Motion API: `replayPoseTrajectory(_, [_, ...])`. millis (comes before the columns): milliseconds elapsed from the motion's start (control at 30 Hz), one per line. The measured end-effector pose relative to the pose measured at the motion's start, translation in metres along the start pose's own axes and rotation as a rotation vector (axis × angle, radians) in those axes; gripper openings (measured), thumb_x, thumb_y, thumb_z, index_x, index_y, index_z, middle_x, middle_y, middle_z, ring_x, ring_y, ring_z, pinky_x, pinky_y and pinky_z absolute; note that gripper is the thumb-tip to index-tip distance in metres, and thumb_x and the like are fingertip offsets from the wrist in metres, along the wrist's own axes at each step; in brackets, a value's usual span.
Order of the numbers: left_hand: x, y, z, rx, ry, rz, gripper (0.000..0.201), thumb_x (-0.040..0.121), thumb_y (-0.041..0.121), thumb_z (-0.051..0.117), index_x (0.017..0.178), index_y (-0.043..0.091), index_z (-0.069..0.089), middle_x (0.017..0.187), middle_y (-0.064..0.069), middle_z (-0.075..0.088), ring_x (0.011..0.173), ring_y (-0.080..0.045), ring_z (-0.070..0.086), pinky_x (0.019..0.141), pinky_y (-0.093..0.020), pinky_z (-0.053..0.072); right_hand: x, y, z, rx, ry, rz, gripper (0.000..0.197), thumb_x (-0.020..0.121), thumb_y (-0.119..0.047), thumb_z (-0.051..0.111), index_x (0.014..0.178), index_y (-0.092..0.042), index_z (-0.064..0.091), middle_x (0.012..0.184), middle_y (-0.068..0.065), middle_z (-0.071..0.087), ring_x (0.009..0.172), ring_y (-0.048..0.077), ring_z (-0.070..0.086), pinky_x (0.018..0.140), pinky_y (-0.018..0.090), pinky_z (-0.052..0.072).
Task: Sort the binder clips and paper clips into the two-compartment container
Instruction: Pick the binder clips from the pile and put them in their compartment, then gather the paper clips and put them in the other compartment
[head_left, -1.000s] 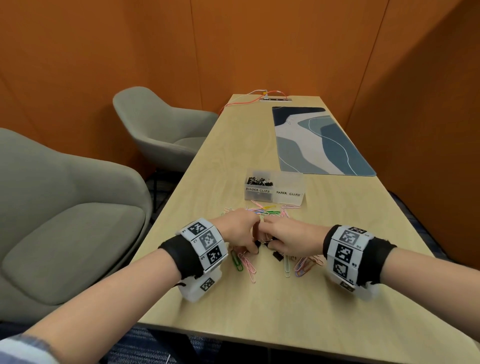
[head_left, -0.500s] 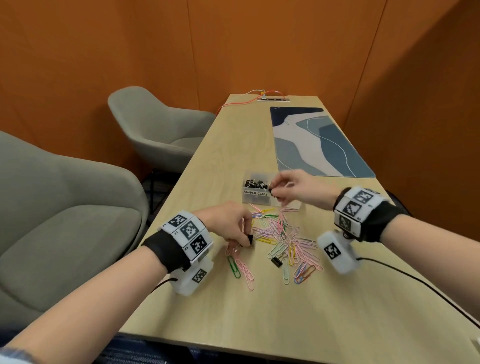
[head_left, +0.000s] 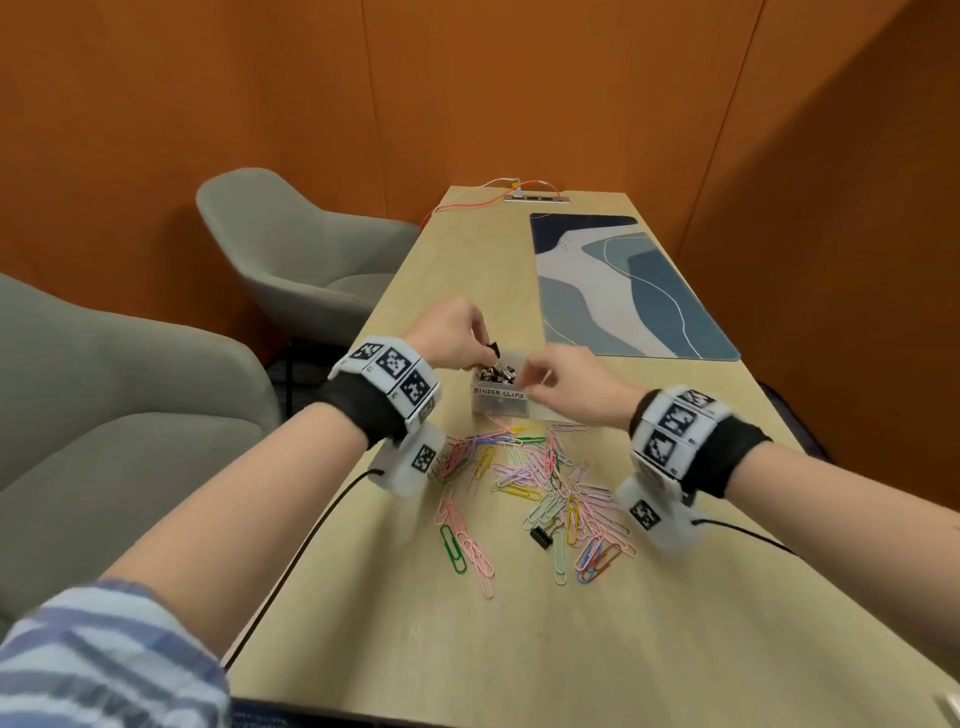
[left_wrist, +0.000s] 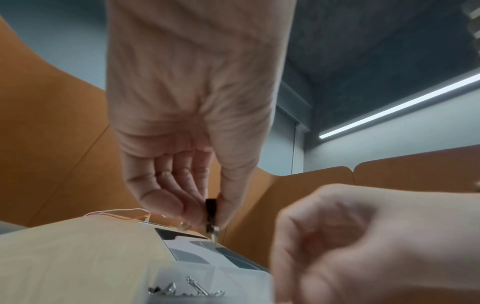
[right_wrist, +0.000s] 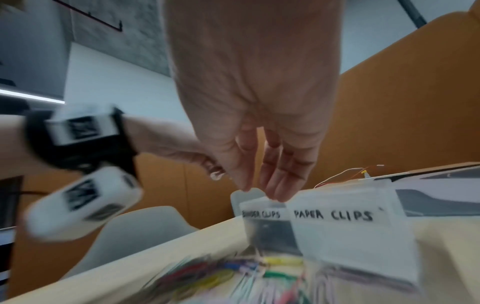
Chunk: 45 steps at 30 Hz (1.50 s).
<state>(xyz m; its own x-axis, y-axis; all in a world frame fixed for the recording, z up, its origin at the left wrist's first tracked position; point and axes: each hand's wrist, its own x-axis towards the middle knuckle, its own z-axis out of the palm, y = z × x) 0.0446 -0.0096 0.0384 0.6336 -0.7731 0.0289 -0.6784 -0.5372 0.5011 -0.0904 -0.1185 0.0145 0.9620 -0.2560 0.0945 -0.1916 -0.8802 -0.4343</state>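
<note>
Above the container's left compartment, your left hand (head_left: 451, 332) pinches a small black binder clip (head_left: 492, 347) between thumb and fingertips, holding it just over the pile of binder clips (head_left: 496, 373) already inside. Your right hand (head_left: 563, 387) sits just to the right, fingers relaxed and pointing down, their tips at the container's near rim around the divider; whether they touch it you cannot tell from the blurred wrist view. The clear container (head_left: 501, 408) stands on the wooden table (head_left: 519, 649), its left half labelled BINDER CLIPS and its right half PAPER CLIPS. Nearer to you, a scatter of coloured paper clips (head_left: 540, 483) lies loose on the table, with one more black binder clip (head_left: 541, 536) among them towards the near side. Farther away on the right lies a blue patterned mat (head_left: 623, 291), and two grey chairs (head_left: 291, 249) stand off to the left.
</note>
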Motion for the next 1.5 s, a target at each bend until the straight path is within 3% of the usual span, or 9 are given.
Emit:
replayPoseTrajectory(133, [0.016, 0.01, 0.008, 0.007, 0.08, -0.036, 0.017, 0.077, 0.019, 0.073, 0.09, 0.009, 0.069, 0.072, -0.003, 0.065, 0.087, -0.024, 0.066, 0.069, -0.028, 0.046, -0.051, -0.002, 0.013, 0.005, -0.367, -0.077, 0.013, 0.08, -0.017, 0.065, 0.092, -0.015, 0.068, 0.089, -0.003, 0.066, 0.07, 0.004, 0.053, 0.069, 0.022, 0.046])
replayPoseTrajectory(267, [0.024, 0.012, 0.017, 0.029, 0.057, -0.055, 0.027, 0.076, 0.023, 0.077, 0.096, 0.007, 0.068, 0.09, -0.009, 0.069, 0.098, -0.026, 0.064, 0.077, -0.031, 0.047, -0.078, -0.011, 0.031, -0.208, -0.475, -0.184, 0.029, 0.08, -0.024, 0.065, 0.108, -0.016, 0.063, 0.102, 0.001, 0.056, 0.079, 0.011, 0.045, 0.08, 0.028, 0.043])
replayPoseTrajectory(400, [0.018, 0.006, 0.016, 0.018, 0.084, -0.047, 0.03, 0.079, 0.032, 0.073, 0.1, 0.012, 0.065, 0.095, -0.004, 0.064, 0.099, -0.024, 0.059, 0.077, -0.03, 0.044, -0.083, -0.016, 0.04, -0.294, -0.422, -0.227, 0.026, 0.084, -0.016, 0.057, 0.11, -0.013, 0.06, 0.111, 0.007, 0.052, 0.095, 0.026, 0.055, 0.079, 0.036, 0.043])
replayPoseTrajectory(700, [-0.032, -0.028, 0.003, 0.062, 0.112, -0.003, 0.015, 0.086, 0.031, 0.062, 0.087, 0.016, 0.065, 0.082, 0.0, 0.063, 0.079, -0.017, 0.056, 0.071, -0.026, 0.039, -0.082, -0.024, 0.047, -0.421, -0.39, -0.355, 0.026, 0.081, 0.004, 0.041, 0.102, -0.004, 0.053, 0.105, 0.015, 0.05, 0.093, 0.032, 0.051, 0.072, 0.043, 0.045])
replayPoseTrajectory(900, [-0.054, -0.042, 0.006, 0.173, -0.047, 0.018, 0.017, 0.087, 0.033, 0.059, 0.091, 0.019, 0.067, 0.077, 0.009, 0.06, 0.075, -0.012, 0.056, 0.063, -0.024, 0.036, -0.051, -0.024, 0.014, -0.283, -0.31, -0.149, 0.035, 0.08, 0.006, 0.04, 0.104, -0.009, 0.061, 0.102, 0.008, 0.057, 0.093, 0.023, 0.052, 0.08, 0.032, 0.043])
replayPoseTrajectory(1000, [-0.059, -0.045, 0.008, 0.184, -0.112, 0.034, 0.018, 0.087, 0.032, 0.059, 0.093, 0.018, 0.068, 0.082, 0.006, 0.061, 0.071, -0.009, 0.054, 0.071, -0.024, 0.04, -0.015, -0.012, -0.011, 0.025, -0.165, 0.022, 0.036, 0.08, 0.007, 0.042, 0.101, -0.009, 0.067, 0.089, 0.001, 0.064, 0.067, 0.012, 0.055, 0.062, 0.018, 0.048])
replayPoseTrajectory(1166, [-0.067, -0.05, 0.016, 0.211, -0.174, 0.042, 0.021, 0.086, 0.031, 0.06, 0.096, 0.015, 0.07, 0.088, 0.002, 0.064, 0.084, -0.014, 0.058, 0.074, -0.026, 0.044, 0.041, 0.002, -0.024, 0.233, 0.141, 0.142, 0.031, 0.08, 0.01, 0.05, 0.097, -0.007, 0.069, 0.091, 0.01, 0.068, 0.082, 0.019, 0.061, 0.086, 0.038, 0.056])
replayPoseTrajectory(1366, [-0.068, -0.054, 0.025, 0.279, -0.218, 0.027, 0.025, 0.087, 0.035, 0.059, 0.101, 0.015, 0.067, 0.101, -0.002, 0.067, 0.086, -0.015, 0.056, 0.079, -0.03, 0.046, 0.051, -0.008, 0.0, 0.105, 0.039, 0.115, 0.029, 0.084, 0.005, 0.049, 0.101, -0.007, 0.069, 0.111, 0.012, 0.068, 0.101, 0.022, 0.06, 0.087, 0.028, 0.047])
replayPoseTrajectory(1500, [-0.063, -0.054, 0.029, 0.353, -0.255, -0.047, 0.039, 0.09, 0.037, 0.054, 0.123, 0.015, 0.053, 0.121, -0.01, 0.052, 0.108, -0.026, 0.055, 0.092, -0.034, 0.043, 0.029, -0.009, -0.007, 0.068, 0.006, 0.031, 0.034, 0.085, 0.004, 0.043, 0.102, -0.009, 0.069, 0.109, 0.007, 0.069, 0.104, 0.02, 0.061, 0.085, 0.023, 0.042])
